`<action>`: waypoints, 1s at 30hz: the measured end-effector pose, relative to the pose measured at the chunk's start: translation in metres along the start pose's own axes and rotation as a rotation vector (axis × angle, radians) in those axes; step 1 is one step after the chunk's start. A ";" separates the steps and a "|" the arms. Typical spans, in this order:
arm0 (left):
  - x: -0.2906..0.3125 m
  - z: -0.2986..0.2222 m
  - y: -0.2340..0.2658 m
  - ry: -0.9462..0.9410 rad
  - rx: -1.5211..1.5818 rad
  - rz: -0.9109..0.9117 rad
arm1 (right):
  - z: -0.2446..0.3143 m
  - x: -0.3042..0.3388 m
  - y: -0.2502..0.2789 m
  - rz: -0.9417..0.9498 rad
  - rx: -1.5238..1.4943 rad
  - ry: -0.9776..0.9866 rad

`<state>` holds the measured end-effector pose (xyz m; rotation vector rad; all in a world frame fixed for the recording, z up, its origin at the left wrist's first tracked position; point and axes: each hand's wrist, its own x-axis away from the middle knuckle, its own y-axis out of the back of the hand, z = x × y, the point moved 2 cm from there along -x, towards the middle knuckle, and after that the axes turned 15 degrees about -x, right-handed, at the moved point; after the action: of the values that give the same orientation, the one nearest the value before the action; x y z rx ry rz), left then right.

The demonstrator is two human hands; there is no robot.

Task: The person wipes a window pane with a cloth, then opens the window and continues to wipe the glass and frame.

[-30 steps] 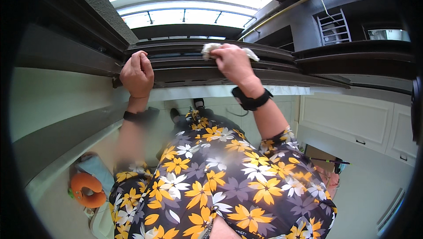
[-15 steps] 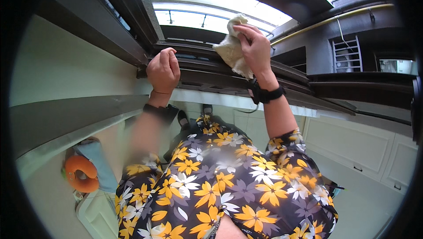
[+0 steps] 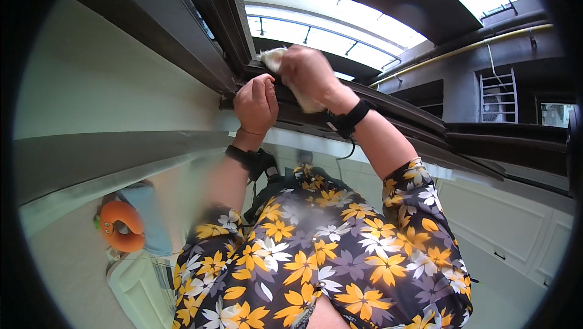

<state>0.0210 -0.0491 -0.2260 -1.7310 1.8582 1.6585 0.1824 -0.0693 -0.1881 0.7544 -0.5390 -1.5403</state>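
My right hand (image 3: 308,74) grips a crumpled off-white cloth (image 3: 274,60) at the left corner of the dark brown window frame (image 3: 425,116). Part of the cloth hangs below the hand, beside its wrist. The hand is slightly blurred. Just left of it and lower, my left hand (image 3: 256,105) is closed in a fist against the lower rail. Its fingers curl away from me, so whatever lies inside them is hidden. Both wrists wear black bands.
Left of the frame stands a pale wall (image 3: 121,80). An orange neck pillow (image 3: 121,226) lies beside blue fabric (image 3: 146,213) at lower left. White cabinets (image 3: 495,217) line the lower right. Beyond the window are a yellow pipe (image 3: 461,53) and a white rack (image 3: 499,99).
My right hand has swept left with the cloth, from mid-rail to the frame's corner near my left fist. The view has shifted a little, and the left hand keeps its closed shape.
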 end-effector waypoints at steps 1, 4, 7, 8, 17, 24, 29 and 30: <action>0.001 0.001 0.000 0.002 -0.029 0.001 | 0.003 -0.005 0.013 -0.200 -0.128 0.007; 0.002 -0.001 0.002 0.002 0.016 -0.005 | 0.008 -0.013 0.037 -0.503 -0.219 -0.033; -0.001 -0.002 0.004 -0.024 0.013 -0.023 | 0.007 -0.019 0.021 -0.312 -0.269 0.018; -0.001 -0.002 0.005 -0.035 0.002 -0.020 | 0.009 -0.022 0.009 -0.231 -0.310 0.031; -0.005 -0.005 0.003 -0.016 0.003 0.016 | -0.016 -0.025 -0.024 0.199 0.130 -0.124; -0.003 -0.004 0.008 -0.038 -0.006 0.014 | -0.042 0.043 0.048 0.158 0.061 -0.301; -0.003 -0.003 0.006 -0.053 -0.030 -0.005 | -0.027 0.014 0.022 0.003 -0.009 -0.193; -0.004 -0.002 0.006 -0.057 -0.032 -0.005 | -0.021 0.002 0.012 0.000 -0.020 -0.170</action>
<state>0.0191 -0.0493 -0.2184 -1.6809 1.8109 1.7264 0.2056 -0.0710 -0.1942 0.6109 -0.6477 -1.6168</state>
